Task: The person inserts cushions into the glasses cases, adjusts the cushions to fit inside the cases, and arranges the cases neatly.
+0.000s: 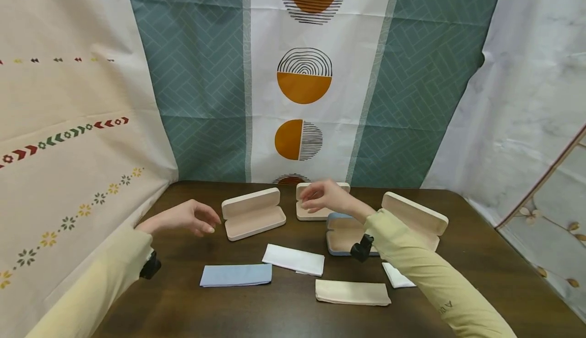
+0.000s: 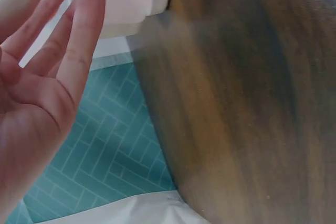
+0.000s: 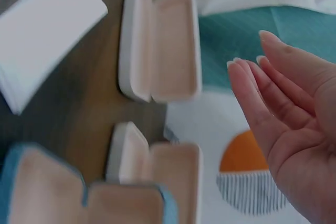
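My left hand (image 1: 189, 217) hovers left of a white glasses case (image 1: 254, 222), fingers loosely bent with nothing in them; the left wrist view shows the same hand (image 2: 47, 72) beside the case's edge. Over a second white glasses case (image 1: 311, 214) at the back my right hand (image 1: 333, 196) hangs in the air, partly covering it. Its relaxed fingers (image 3: 257, 95) hold nothing in the right wrist view. A blue-rimmed glasses case (image 1: 343, 236) stands under the right forearm, which partly hides it. All these cases are open, with pale linings.
A larger white case (image 1: 416, 213) stands open at the right, partly behind the sleeve. Folded cloths lie in front: blue (image 1: 235, 275), white (image 1: 295, 260), cream (image 1: 352, 292) and a second white one (image 1: 397, 277) partly under the right arm. Curtains hang behind the table (image 1: 183, 307).
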Available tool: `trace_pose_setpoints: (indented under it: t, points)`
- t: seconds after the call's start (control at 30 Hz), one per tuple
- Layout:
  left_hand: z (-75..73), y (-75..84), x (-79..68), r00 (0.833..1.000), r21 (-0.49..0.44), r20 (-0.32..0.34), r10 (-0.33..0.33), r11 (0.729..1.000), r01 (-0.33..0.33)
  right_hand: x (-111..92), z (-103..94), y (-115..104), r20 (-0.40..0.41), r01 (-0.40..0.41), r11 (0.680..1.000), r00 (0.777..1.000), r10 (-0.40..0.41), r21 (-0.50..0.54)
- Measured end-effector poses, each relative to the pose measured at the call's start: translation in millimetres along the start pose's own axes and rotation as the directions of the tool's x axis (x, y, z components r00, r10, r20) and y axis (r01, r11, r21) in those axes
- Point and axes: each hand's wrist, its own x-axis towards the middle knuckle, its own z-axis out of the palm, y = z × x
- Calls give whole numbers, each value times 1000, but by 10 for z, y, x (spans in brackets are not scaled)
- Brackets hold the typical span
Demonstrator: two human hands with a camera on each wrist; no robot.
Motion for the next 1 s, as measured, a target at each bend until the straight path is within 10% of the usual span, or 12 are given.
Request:
trace_pose_setpoints:
  t: [0.53,1.0]
  points:
    - [337,-292,-87,984,-63,181,5,998,6,273,944,299,230,-92,990,966,115,-111]
    - [434,-296,-61,974,-1,226,-20,1000,21,317,1217,371,262,-69,956,954,147,-285]
